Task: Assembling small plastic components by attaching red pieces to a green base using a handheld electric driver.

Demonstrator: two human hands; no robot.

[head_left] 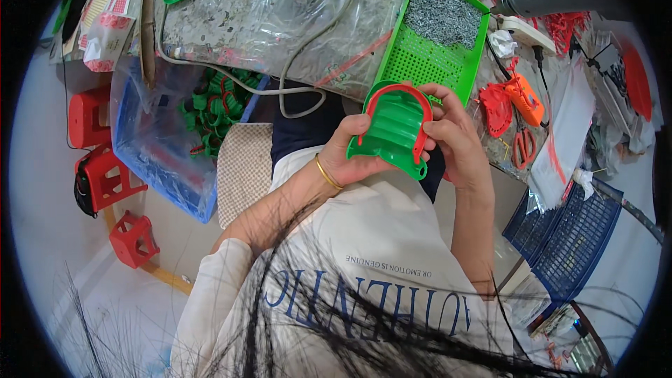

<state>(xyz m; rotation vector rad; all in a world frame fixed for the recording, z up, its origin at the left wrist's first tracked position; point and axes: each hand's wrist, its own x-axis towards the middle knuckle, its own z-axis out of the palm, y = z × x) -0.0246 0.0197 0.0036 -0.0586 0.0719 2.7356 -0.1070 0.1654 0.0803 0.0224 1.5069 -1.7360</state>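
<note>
In front of my body I hold a green ribbed plastic part (392, 124), a curved shell with a small holed tab at its lower right corner. A red U-shaped plastic strip (401, 89) lies around its upper edge and down both sides. My left hand (350, 150) grips the shell from the left and below, thumb on its left edge. My right hand (455, 136) is closed at the right side, thumb pressing the red strip's right leg. A small green piece (435, 100) shows by the right fingers; whether it belongs to the shell I cannot tell.
Beyond my hands a green tray (427, 63) holds many small metal pieces (448, 10). A blue crate (164, 175) with green and red parts stands left. A grey cable (297, 63) crosses the table. Right are red-handled scissors (523, 148) and an orange tool (525, 100).
</note>
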